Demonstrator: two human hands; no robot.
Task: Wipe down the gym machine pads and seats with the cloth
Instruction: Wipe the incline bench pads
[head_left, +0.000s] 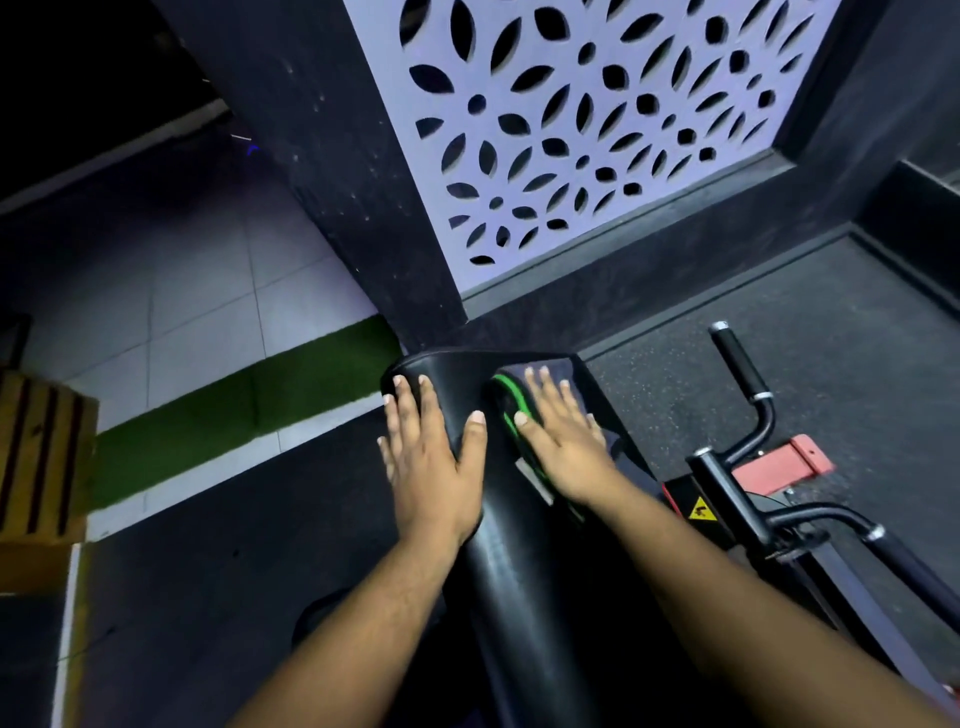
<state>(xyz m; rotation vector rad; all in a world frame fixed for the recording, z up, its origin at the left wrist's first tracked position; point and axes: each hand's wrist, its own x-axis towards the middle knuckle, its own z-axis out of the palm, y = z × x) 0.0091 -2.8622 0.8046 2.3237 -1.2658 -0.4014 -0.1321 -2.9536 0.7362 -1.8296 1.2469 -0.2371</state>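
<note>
A long black padded bench (519, 545) of a gym machine runs from the bottom centre up to a rounded end near the wall. A dark cloth with a green edge (511, 400) lies on the pad's upper right side. My right hand (563, 436) presses flat on the cloth with straight fingers. Over the pad's left side, near its top end, my left hand (431, 462) lies flat, fingers straight and spread, touching bare pad.
Black machine handles with chrome rings (743, 374) and a red frame part (784, 462) stand to the right of the pad, with a yellow warning sticker (701, 509) beside them. A wooden box (41, 457) sits at the left. A dark pillar and patterned white screen (597, 130) rise behind.
</note>
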